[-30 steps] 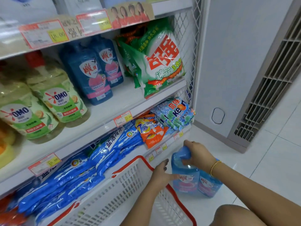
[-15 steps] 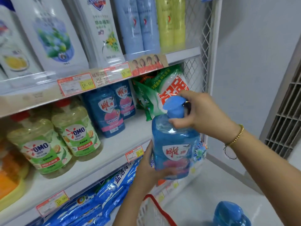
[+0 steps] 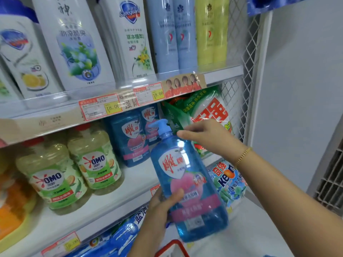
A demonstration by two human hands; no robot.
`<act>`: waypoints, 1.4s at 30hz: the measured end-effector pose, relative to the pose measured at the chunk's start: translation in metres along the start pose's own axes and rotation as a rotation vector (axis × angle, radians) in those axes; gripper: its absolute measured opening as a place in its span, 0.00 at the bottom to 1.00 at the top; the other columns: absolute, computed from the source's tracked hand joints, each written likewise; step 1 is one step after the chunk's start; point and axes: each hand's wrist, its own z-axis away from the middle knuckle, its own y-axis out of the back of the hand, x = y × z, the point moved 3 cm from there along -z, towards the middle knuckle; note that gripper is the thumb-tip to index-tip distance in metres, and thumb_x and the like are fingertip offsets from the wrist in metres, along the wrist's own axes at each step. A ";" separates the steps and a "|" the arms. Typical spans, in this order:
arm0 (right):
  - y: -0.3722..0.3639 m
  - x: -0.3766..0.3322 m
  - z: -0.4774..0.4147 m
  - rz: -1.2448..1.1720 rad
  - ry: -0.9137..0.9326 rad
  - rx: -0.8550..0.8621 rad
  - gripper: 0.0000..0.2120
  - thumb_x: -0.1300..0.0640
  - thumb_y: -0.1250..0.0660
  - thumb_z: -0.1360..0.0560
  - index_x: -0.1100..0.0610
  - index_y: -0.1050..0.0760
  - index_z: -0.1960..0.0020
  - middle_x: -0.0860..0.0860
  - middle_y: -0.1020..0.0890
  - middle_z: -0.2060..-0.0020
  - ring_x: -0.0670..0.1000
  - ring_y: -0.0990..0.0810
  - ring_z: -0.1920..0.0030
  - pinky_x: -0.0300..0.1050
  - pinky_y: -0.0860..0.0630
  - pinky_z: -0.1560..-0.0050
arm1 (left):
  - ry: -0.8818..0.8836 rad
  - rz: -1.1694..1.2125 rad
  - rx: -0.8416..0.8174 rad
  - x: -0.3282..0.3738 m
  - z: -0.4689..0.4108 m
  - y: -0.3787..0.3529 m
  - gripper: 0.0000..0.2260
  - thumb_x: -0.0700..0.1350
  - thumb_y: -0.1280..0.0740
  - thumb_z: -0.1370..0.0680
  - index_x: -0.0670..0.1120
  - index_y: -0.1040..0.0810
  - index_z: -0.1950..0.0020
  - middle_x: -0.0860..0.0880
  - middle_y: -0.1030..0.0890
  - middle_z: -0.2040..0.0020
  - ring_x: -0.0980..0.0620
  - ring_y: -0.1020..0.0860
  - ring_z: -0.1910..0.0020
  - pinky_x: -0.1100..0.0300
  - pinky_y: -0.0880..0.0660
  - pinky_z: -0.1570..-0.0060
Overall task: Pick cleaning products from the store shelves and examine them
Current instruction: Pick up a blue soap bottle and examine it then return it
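Observation:
A blue pump bottle of detergent (image 3: 187, 175) with a red-and-pink label hangs tilted in front of the middle shelf, label facing me. My left hand (image 3: 161, 206) grips its lower part from the left, thumb across the label. My right hand (image 3: 206, 136) sits at the bottle's shoulder just right of the pump neck. Its thumb and fingers are stretched out and not wrapped around the neck. Two matching blue bottles (image 3: 128, 138) stand on the shelf behind.
Two green OMO bottles (image 3: 96, 164) stand left on the white middle shelf (image 3: 130, 190). A green detergent bag (image 3: 204, 108) and a Keon bag (image 3: 228, 179) lie right, beside the wire mesh side (image 3: 245, 71). Tall bottles (image 3: 74, 43) fill the top shelf. A red basket rim (image 3: 172, 247) shows below.
The blue bottle has come up from the floor to shelf height and now tilts with its label toward me. My right hand has left its grip on the neck.

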 end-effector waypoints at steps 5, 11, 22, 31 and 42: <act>-0.022 0.046 0.029 -0.091 -0.145 -0.236 0.38 0.27 0.32 0.43 0.49 0.22 0.41 0.51 0.16 0.49 0.54 0.17 0.50 0.54 0.22 0.44 | -0.006 0.009 -0.019 0.051 -0.035 0.001 0.21 0.51 0.28 0.32 0.45 0.21 0.40 0.42 0.15 0.49 0.43 0.17 0.51 0.50 0.18 0.55; -0.038 0.052 -0.012 -0.203 -0.072 -0.266 0.18 0.43 0.24 0.35 0.48 0.19 0.48 0.43 0.15 0.52 0.44 0.17 0.50 0.49 0.23 0.41 | 0.007 -0.116 0.037 0.093 -0.082 -0.003 0.19 0.54 0.27 0.34 0.46 0.18 0.48 0.46 0.14 0.57 0.50 0.16 0.63 0.61 0.22 0.68; -0.085 0.089 -0.085 -0.436 -0.040 -0.232 0.25 0.69 0.26 0.33 0.52 0.30 0.41 0.48 0.19 0.50 0.40 0.19 0.52 0.34 0.23 0.53 | -0.229 -0.152 0.277 0.087 -0.152 0.023 0.11 0.42 0.24 0.31 0.48 0.20 0.51 0.49 0.16 0.57 0.56 0.18 0.64 0.67 0.25 0.70; -0.107 0.111 -0.116 -0.237 0.043 0.082 0.38 0.67 0.19 0.43 0.50 0.33 0.40 0.44 0.21 0.49 0.41 0.21 0.50 0.31 0.24 0.54 | -0.408 -0.673 0.382 0.083 -0.172 0.035 0.20 0.46 0.22 0.33 0.46 0.23 0.44 0.52 0.20 0.52 0.51 0.22 0.54 0.61 0.29 0.55; -0.134 0.107 -0.175 -0.032 -0.100 0.069 0.41 0.64 0.20 0.40 0.59 0.40 0.34 0.56 0.25 0.38 0.57 0.26 0.39 0.50 0.28 0.38 | -0.408 -0.892 0.719 0.056 -0.118 0.070 0.43 0.46 0.28 0.26 0.44 0.53 0.21 0.40 0.48 0.23 0.39 0.42 0.25 0.49 0.39 0.31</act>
